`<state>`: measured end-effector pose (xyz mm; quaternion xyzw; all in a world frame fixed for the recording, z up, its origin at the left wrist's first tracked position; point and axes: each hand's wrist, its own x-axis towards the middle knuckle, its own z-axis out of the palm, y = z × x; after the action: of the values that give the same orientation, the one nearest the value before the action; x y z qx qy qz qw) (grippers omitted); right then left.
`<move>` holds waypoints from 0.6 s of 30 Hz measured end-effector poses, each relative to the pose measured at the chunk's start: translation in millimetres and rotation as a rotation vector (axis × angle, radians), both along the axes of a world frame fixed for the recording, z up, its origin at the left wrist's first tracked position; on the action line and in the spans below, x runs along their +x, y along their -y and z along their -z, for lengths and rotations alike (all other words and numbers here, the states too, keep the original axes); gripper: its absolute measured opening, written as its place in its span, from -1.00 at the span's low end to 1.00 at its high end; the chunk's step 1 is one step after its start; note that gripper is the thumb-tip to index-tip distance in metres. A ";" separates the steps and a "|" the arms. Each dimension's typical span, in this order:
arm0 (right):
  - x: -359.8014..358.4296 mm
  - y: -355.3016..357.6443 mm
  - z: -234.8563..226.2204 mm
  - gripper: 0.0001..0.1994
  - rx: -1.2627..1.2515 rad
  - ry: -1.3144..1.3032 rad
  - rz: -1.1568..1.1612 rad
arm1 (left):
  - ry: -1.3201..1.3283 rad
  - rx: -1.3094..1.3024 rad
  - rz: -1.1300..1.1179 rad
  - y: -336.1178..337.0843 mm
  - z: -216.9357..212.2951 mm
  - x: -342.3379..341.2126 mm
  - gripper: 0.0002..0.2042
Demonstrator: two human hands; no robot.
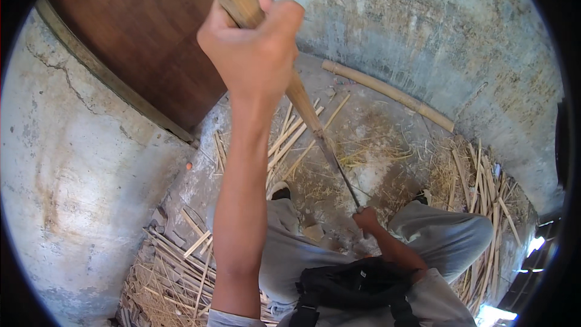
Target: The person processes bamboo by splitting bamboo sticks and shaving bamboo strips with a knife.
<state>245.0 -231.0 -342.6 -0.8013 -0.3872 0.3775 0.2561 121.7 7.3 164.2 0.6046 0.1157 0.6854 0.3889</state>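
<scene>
My left hand (257,48) is raised high and wrapped round a bamboo pole (304,102), which slants from the top of the view down to the right. My right hand (366,220) is low, between my knees, closed round the handle of a long, dark, narrow blade that looks like a machete (344,175). Seen nearly edge-on, the blade lines up with the pole's lower end and seems to meet it. Whether it cuts into the bamboo, I cannot tell.
A thicker bamboo length (387,89) lies along the foot of the wall (423,36). Split strips (493,206) pile up at the right, with more strips (187,254) at the left. Shavings litter the floor. A brown door panel (145,36) stands at the upper left.
</scene>
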 end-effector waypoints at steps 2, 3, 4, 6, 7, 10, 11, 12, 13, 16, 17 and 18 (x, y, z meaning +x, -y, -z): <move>17.2 -9.7 4.1 -0.68 -0.077 0.093 0.069 | -0.034 0.055 -0.101 0.4 -1.5 0.4 -0.85; 10.2 -13.1 -8.4 -0.69 -0.075 -0.048 0.183 | -0.013 0.013 -0.075 -1.8 0.1 -2.9 -0.85; -1.3 -24.8 -31.1 -0.69 -0.070 -0.045 0.171 | 0.014 -0.023 -0.048 -5.0 -0.8 -5.5 -0.85; -20.4 -49.1 -79.6 -0.75 0.286 0.110 0.055 | 0.022 -0.010 -0.053 -9.0 -0.5 -1.5 -0.85; -26.8 -59.9 -112.7 -0.75 0.275 0.107 0.049 | 0.017 -0.011 -0.055 -8.2 2.3 -0.6 -0.85; -30.5 -78.4 -171.6 -0.69 0.340 -0.083 0.105 | -0.005 0.056 -0.057 -9.8 0.2 4.5 -0.86; -30.8 -77.9 -172.1 -0.70 0.369 -0.077 0.106 | -0.009 0.052 -0.058 -6.3 -2.4 5.6 -0.86; -30.2 -76.8 -169.7 -0.72 0.395 -0.072 0.110 | 0.020 0.029 0.005 -3.2 -5.0 9.7 -0.86; -29.9 -69.6 -143.6 -0.72 0.389 -0.077 0.116 | 0.050 0.007 0.070 0.2 -5.6 13.5 -0.86; -2.7 -0.9 31.2 -0.73 0.051 0.242 -0.265 | 0.027 0.077 0.014 -10.3 -10.5 10.2 -0.86; 25.9 22.8 72.5 -0.73 -0.010 0.564 -0.747 | 0.046 0.088 0.037 -7.7 -7.9 19.0 -0.86; 22.2 14.7 73.3 -0.73 0.012 0.571 -0.743 | 0.006 0.060 -0.030 -2.9 -1.6 18.9 -0.86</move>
<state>267.2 -245.7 -415.9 -0.6788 -0.7049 0.2056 -0.0086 140.6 10.2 165.9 0.6121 0.1032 0.6961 0.3606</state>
